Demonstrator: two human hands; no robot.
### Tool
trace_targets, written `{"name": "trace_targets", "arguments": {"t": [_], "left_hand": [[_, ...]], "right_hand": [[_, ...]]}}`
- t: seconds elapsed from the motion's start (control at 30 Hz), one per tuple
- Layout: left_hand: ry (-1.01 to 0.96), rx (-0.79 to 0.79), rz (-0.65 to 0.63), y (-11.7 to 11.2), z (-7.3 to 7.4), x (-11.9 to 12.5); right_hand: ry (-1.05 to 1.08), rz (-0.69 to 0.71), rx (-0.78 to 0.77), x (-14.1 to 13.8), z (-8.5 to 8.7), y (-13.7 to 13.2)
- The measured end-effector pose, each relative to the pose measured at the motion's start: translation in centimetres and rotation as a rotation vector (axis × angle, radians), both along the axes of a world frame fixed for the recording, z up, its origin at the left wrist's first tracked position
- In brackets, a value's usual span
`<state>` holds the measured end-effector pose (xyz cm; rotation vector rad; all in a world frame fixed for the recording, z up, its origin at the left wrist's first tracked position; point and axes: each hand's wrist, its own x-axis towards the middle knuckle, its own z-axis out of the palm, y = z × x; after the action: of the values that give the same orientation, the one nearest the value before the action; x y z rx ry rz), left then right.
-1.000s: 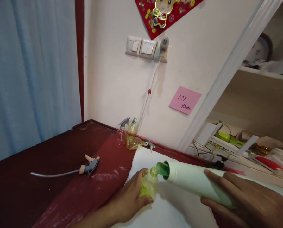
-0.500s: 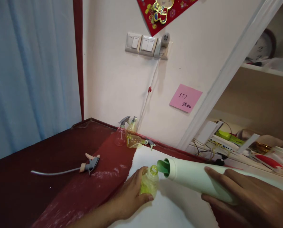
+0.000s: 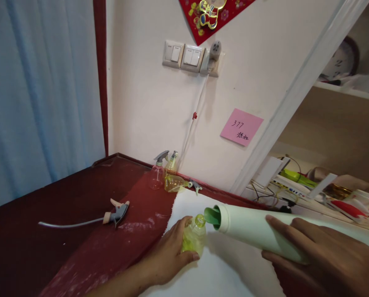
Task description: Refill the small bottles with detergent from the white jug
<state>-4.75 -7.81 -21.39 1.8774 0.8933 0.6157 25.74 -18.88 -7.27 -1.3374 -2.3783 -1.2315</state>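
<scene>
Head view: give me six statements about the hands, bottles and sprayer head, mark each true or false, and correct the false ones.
1. The left hand grips the yellow-green bottle. True.
2. The right hand holds the pale green cylinder. True.
3. The pale green cylinder stands upright. False: it is tipped nearly on its side, its open end by the bottle's neck.
4. The loose sprayer head lies away from both hands. True.
5. A sprayer head is fitted to the gripped bottle. False: its neck is uncovered.
6. The pink spray bottle lies on its side. False: it stands upright.
</scene>
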Motion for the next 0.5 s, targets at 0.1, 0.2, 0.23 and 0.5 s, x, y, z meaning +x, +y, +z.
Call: {"name": "trace_targets", "arguments": {"t": [0.1,0.2,0.23,0.5], "left_hand": [[-0.007,0.002,0.002,0.04,-0.07,0.02],[0.010,-0.002,0.006,0.06,-0.15,0.01],[0.018,-0.005,0.005,0.06,-0.21,0.00],[-0.002,0.007,0.004,0.08,-0.72,-0.03]], "right_hand": [[-0.027,-0.019,0.000,-0.05,0.12,-0.02],[-0.041,-0.006,0.009,-0.21,0.26,-0.02],[-0.044,-0.001,0.013,-0.27,0.31,-0.03],[-0.034,0.026,0.031,-0.55,0.67,-0.09]]}}
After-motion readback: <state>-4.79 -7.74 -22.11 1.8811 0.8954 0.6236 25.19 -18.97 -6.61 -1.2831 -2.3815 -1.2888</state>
